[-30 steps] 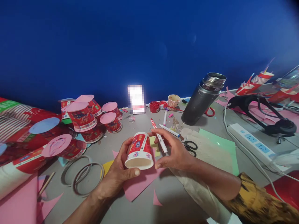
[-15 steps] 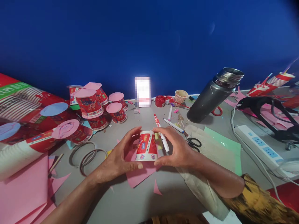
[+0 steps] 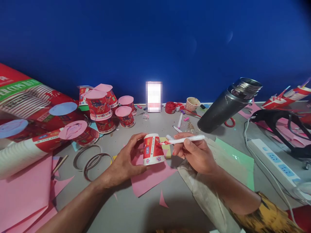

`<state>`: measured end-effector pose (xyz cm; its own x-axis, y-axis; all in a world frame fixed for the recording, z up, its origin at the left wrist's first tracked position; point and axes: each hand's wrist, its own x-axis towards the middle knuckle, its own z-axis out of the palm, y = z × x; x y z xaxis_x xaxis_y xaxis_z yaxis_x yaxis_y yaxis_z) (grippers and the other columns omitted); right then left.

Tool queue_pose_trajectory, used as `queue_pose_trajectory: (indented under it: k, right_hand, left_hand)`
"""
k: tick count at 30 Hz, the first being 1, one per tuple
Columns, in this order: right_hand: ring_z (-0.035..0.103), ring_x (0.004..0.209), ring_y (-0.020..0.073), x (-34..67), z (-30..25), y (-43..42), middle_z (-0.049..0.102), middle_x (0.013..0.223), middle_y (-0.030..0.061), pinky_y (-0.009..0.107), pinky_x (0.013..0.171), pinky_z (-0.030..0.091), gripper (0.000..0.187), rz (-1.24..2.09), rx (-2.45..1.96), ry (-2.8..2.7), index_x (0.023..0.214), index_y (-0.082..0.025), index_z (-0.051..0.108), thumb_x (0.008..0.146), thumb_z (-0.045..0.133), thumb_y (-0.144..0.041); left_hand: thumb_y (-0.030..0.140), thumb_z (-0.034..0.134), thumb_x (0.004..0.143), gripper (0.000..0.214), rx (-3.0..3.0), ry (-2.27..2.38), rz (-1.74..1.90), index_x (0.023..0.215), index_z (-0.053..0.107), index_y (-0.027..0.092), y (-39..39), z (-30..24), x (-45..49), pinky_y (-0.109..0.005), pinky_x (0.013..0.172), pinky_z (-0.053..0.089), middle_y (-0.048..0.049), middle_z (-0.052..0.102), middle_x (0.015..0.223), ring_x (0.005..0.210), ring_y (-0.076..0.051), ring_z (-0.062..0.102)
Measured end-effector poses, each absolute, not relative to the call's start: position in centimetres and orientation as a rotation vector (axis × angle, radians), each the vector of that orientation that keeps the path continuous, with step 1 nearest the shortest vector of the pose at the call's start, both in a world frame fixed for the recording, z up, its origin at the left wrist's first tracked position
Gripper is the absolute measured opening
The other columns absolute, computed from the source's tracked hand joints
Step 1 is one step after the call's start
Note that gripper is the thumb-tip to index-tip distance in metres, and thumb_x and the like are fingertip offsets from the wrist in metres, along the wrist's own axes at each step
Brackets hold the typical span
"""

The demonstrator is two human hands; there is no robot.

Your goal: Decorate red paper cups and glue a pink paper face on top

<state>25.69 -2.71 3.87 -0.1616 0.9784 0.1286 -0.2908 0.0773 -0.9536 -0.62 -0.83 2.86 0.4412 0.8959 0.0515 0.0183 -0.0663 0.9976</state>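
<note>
My left hand (image 3: pixel 130 155) holds a red and white printed paper cup (image 3: pixel 152 150) upside down and slightly tilted, gripping its left side between fingers and thumb. In my right hand (image 3: pixel 198 155) is a white marker pen (image 3: pixel 184 139) with a red-smeared tip, held nearly level. The tip points left and meets the right side of the cup, though actual contact is hard to tell. Under the cup lies a pink paper sheet (image 3: pixel 150 181), with a yellow slip (image 3: pixel 166 149) beside it.
Stacked cups with pink paper tops (image 3: pixel 99 106) stand at left, near tape rings (image 3: pixel 97 166). A red jar (image 3: pixel 170 107), patterned cup (image 3: pixel 192 104) and lit screen (image 3: pixel 154 96) are at the back. A dark flask (image 3: pixel 225 106), cloth (image 3: pixel 209 191) and power strip (image 3: pixel 274 161) lie rightward.
My right hand has let go of the cup and picked up the white marker pen from the table, bringing it to the cup's right side. The cup, kept in my left hand, has tilted slightly.
</note>
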Motion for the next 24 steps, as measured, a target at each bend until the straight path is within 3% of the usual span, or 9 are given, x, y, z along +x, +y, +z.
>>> queue_pose_trajectory:
  k: [5, 9, 18, 24]
  right_hand:
    - [0.048, 0.052, 0.0116, 25.64, 3.75, -1.73, 0.065, 0.059, -0.0005, 0.026, 0.049, 0.037, 0.041, 1.366, -0.845, -1.000, 0.092, -0.022, 0.080, 0.078, 0.089, -0.059]
    - [0.049, 0.050, 0.0103, 25.65, 3.55, -1.79, 0.068, 0.062, -0.0008, 0.024, 0.048, 0.036, 0.035, 1.311, -0.936, -0.987, 0.085, -0.022, 0.074, 0.074, 0.094, -0.049]
    - [0.058, 0.055, 0.0126, 25.86, 2.89, -2.21, 0.075, 0.069, 0.0026, 0.024, 0.051, 0.044, 0.030, 1.141, -0.982, -1.130, 0.090, -0.022, 0.074, 0.092, 0.080, -0.052]
    - [0.061, 0.056, 0.0148, 25.60, 3.58, -2.42, 0.077, 0.068, 0.0045, 0.026, 0.052, 0.046, 0.032, 1.001, -1.040, -1.236, 0.090, -0.022, 0.077, 0.094, 0.077, -0.053]
  left_hand:
    - [0.025, 0.092, 0.073, 0.079, 1.457, 0.867, 0.874, 0.143, 0.056, 0.026, -1.16, 3.31, -0.29, -0.051, 0.118, 0.047, -0.0146, 0.058, 0.148, 0.135, -0.036, 0.059]
    - [0.025, 0.091, 0.074, 0.078, 1.482, 0.859, 0.867, 0.143, 0.057, 0.028, -1.30, 2.83, -0.39, -0.050, 0.119, 0.046, -0.0134, 0.059, 0.147, 0.134, -0.035, 0.060]
    - [0.022, 0.089, 0.073, 0.075, 1.578, 0.888, 0.893, 0.141, 0.060, 0.033, -1.51, 2.74, -0.11, -0.049, 0.118, 0.049, -0.0101, 0.057, 0.143, 0.133, -0.034, 0.060]
    - [0.021, 0.087, 0.076, 0.075, 1.640, 0.866, 0.891, 0.143, 0.058, 0.036, -1.60, 2.91, -0.06, -0.049, 0.121, 0.047, -0.0082, 0.056, 0.142, 0.134, -0.033, 0.060]
